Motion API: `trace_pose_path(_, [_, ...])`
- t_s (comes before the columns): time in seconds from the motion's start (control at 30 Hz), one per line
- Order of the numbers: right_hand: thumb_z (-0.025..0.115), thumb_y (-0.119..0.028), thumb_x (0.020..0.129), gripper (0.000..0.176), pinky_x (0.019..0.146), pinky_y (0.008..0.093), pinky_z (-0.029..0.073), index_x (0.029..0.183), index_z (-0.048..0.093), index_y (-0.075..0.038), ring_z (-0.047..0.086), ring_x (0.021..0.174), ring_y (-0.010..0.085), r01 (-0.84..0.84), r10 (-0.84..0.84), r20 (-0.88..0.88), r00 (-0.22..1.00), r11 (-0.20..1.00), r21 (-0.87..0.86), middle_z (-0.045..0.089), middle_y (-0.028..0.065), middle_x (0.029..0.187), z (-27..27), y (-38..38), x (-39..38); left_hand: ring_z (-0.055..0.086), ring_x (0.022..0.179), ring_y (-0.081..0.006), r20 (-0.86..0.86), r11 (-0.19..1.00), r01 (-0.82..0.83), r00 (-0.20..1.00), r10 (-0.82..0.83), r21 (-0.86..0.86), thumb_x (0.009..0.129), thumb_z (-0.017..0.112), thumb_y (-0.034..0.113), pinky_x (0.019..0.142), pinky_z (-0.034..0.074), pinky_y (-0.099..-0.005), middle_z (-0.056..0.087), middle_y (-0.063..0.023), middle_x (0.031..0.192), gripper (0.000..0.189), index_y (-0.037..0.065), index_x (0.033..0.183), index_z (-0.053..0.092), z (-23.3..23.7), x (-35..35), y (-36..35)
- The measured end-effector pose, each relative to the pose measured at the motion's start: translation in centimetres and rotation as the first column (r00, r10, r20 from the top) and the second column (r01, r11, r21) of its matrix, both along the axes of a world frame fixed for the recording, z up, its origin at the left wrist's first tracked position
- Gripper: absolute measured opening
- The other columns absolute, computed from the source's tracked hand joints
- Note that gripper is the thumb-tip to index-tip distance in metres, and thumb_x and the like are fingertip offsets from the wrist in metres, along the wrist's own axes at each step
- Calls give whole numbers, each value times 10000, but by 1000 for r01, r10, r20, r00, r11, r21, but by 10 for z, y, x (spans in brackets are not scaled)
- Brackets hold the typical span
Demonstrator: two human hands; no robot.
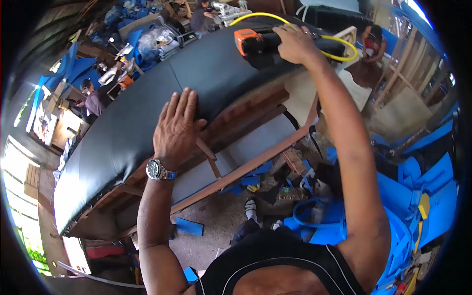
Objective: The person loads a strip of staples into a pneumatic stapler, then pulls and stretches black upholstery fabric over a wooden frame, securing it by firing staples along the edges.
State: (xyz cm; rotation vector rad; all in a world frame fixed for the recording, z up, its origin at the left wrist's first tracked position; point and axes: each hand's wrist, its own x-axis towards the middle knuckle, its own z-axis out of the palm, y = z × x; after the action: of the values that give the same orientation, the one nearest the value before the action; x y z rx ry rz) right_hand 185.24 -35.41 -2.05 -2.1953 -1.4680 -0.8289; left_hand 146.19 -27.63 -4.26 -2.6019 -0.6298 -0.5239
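A long curved piece covered in black upholstery (132,103) stretches across the view on a wooden frame (246,164). My left hand (178,128) lies flat on the black cover near its lower edge, fingers stretched out, with a watch on the wrist. At the far side, my right hand (295,44) is wrapped round the rear of an orange and black tool (249,42), which rests on or just over the cover. A yellow hose (346,54) runs from the tool and loops round it. The fingertips of my right hand are partly hidden.
Blue foam pieces (432,206) are heaped at the right, and a loose blue piece (190,226) lies on the floor (206,243). Wooden boards (403,73) lean at the upper right. Other people sit at the upper right, left and top.
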Motion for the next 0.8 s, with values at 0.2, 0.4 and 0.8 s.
trace_pose_path(0.2, [626, -220, 776, 391, 925, 512, 542, 1111, 698, -33, 701, 997, 408, 39, 11, 110, 994, 894, -447, 729, 241, 1028, 46, 11, -17, 371, 1477, -334, 11, 996, 62, 998, -62, -70, 872, 702, 311, 1215, 319, -442, 398, -142, 1598, 772, 56, 1530, 389, 10, -7, -3])
trace_pose_path(0.4, [665, -274, 793, 468, 917, 526, 539, 1184, 650, -17, 691, 1013, 418, 4, -2, 9, 1000, 974, -226, 723, 235, 1063, 15, -60, -75, 390, 1470, -320, 95, 995, 95, 991, -91, -43, 879, 708, 291, 1215, 326, -450, 423, -139, 1584, 742, 87, 1527, 410, -9, -13, 6])
trace_pose_path(0.8, [796, -143, 832, 286, 815, 392, 574, 1066, 697, -13, 752, 889, 263, -428, 672, -452, 586, 731, 531, 758, 142, 943, -141, -128, -247, 372, 1486, -295, 30, 996, 82, 996, -83, 43, 935, 675, 326, 1225, 324, -425, 392, -128, 1606, 735, 79, 1549, 356, -15, -13, 19])
